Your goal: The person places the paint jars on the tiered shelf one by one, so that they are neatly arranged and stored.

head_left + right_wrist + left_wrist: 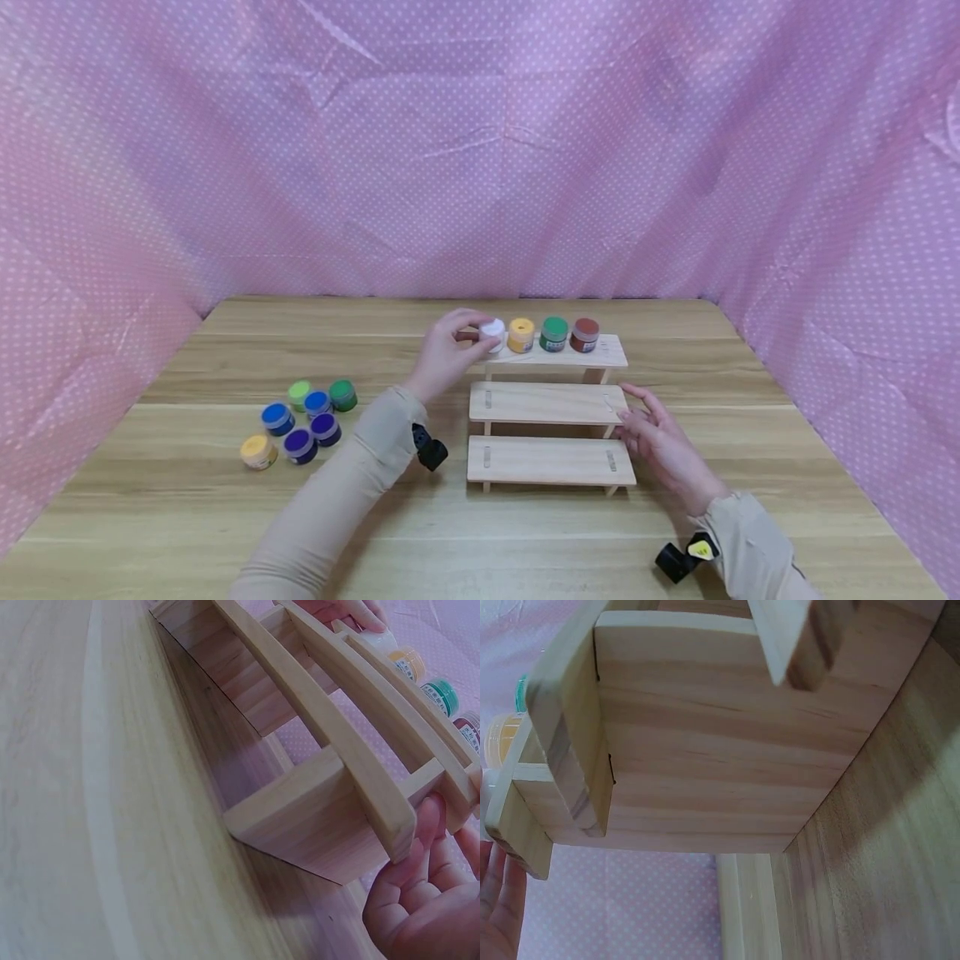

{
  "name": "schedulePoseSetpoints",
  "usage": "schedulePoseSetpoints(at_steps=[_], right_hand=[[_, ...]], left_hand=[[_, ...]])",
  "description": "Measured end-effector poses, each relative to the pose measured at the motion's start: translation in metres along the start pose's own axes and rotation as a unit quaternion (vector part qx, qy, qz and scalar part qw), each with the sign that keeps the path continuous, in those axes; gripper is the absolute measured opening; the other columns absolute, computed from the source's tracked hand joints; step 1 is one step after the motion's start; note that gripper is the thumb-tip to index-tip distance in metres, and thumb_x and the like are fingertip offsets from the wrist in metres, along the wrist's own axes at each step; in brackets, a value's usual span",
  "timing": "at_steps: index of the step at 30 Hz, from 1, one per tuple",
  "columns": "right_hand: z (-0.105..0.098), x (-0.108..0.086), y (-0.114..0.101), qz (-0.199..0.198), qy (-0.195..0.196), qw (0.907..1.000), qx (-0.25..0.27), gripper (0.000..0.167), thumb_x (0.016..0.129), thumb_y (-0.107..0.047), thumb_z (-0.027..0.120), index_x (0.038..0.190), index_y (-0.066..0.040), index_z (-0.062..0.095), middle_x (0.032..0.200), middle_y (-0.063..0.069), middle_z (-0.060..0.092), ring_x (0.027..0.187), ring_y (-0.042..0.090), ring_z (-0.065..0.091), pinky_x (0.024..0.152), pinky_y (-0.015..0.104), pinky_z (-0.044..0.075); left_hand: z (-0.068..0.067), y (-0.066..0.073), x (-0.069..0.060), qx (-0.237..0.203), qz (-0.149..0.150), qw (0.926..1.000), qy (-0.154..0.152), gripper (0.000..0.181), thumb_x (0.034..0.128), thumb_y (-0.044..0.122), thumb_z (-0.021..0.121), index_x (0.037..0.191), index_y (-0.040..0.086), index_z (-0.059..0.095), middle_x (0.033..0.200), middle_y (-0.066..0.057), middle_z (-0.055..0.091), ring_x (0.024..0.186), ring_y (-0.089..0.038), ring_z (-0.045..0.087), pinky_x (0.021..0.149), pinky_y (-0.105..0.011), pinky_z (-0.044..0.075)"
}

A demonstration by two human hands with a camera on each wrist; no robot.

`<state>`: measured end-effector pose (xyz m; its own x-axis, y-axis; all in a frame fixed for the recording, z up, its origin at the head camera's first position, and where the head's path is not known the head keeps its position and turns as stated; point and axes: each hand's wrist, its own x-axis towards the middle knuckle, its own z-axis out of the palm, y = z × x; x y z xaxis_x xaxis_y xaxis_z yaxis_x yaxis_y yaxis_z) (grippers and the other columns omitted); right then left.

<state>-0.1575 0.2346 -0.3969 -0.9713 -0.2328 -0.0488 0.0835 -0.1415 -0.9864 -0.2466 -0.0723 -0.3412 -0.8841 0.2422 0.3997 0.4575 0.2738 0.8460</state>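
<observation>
A three-tier wooden display rack (545, 402) stands on the table. At the left end of its top tier, my left hand (447, 350) pinches a white-lidded paint jar (492, 330) between thumb and fingers. Right of it on the same tier stand a yellow paint jar (521, 335), a green paint jar (554, 334) and a red-brown paint jar (585, 335). My right hand (666, 446) grips the right end of the rack around the middle tier, seen closer in the right wrist view. Only some left fingers (504, 900) show in the left wrist view, below the top board.
Several more paint jars stand grouped on the left of the table: a light green jar (299, 394), a dark green jar (343, 395), a blue jar (277, 418), a purple jar (300, 446) and a yellow jar (258, 451) among them. A pink dotted cloth (480, 167) hangs behind.
</observation>
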Motion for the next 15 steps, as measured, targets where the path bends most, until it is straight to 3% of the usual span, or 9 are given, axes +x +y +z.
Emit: schedulePoseSetpoints(at_steps=[7,15], right_hand=[[-0.001,0.0,0.002,-0.016,-0.019,0.9995,0.019,0.036,0.098,-0.005,0.046,0.119,-0.034,0.048,0.098,-0.01,0.067,0.084,0.004,0.061,0.078,0.017,0.051],[-0.001,-0.001,0.003,-0.009,-0.007,0.9999,0.009,0.035,0.098,-0.006,0.046,0.122,-0.032,0.046,0.099,-0.01,0.067,0.085,0.004,0.061,0.079,0.017,0.051]], left_hand=[[-0.007,0.003,-0.002,0.014,-0.009,0.9995,-0.027,0.041,0.0821,0.004,0.071,0.121,-0.001,0.059,0.121,-0.014,0.056,0.109,-0.028,0.057,0.096,-0.036,0.051],[-0.022,0.007,-0.008,0.044,0.001,0.9989,-0.015,0.041,0.083,0.009,0.072,0.121,0.002,0.059,0.123,-0.013,0.056,0.11,-0.027,0.055,0.095,-0.041,0.052]])
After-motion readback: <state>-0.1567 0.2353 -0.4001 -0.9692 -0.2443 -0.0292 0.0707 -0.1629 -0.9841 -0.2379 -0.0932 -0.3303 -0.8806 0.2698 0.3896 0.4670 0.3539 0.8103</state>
